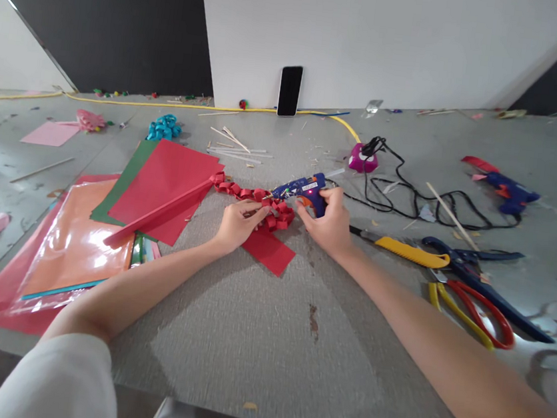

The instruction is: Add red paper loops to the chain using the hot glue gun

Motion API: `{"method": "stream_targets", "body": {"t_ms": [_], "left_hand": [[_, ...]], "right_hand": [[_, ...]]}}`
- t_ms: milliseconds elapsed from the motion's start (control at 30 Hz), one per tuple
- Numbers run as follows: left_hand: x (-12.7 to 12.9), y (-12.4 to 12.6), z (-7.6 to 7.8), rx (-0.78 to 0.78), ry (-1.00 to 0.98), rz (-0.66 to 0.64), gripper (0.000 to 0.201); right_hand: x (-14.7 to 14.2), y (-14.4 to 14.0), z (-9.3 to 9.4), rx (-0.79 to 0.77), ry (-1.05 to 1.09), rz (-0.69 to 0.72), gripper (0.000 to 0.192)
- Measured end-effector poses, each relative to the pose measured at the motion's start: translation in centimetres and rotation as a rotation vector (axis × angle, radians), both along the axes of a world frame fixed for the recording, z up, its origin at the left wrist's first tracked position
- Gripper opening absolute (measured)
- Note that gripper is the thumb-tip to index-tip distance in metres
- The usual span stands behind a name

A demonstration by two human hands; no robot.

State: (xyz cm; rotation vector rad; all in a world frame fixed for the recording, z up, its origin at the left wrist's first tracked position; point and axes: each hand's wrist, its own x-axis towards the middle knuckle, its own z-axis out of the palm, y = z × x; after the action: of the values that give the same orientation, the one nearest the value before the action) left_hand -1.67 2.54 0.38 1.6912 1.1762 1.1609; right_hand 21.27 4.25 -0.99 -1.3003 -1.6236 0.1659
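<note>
My right hand (329, 225) is wrapped round the handle of a blue hot glue gun (304, 186), its nozzle pointing left toward my other hand. My left hand (240, 225) pinches the curled red paper strip (277, 217), a garland of small loops, close to the nozzle tip. From there the strip runs left to a rolled red paper stick (162, 210) lying across the sheets. Under the curls sits a flat red paper piece (269, 251). My fingers hide part of the strip and the exact spot where the nozzle meets it.
Red paper (161, 175) and an orange sheet in plastic (74, 233) lie left. Right are a yellow cutter (411, 252), pliers (495, 287), scissors (478, 312), a second glue gun (509, 192) and tangled black cable (399, 209) to a purple socket (363, 158). A phone (289, 91) leans behind.
</note>
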Motion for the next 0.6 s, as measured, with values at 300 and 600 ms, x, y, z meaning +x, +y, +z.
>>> {"method": "stream_targets", "body": {"t_ms": [300, 600], "left_hand": [[-0.02, -0.06, 0.18, 0.022, 0.031, 0.007, 0.042], [-0.01, -0.03, 0.13, 0.021, 0.025, 0.001, 0.040]], "right_hand": [[0.13, 0.13, -0.20, 0.003, -0.016, 0.016, 0.040], [0.13, 0.14, -0.14, 0.024, -0.033, 0.010, 0.036]]}}
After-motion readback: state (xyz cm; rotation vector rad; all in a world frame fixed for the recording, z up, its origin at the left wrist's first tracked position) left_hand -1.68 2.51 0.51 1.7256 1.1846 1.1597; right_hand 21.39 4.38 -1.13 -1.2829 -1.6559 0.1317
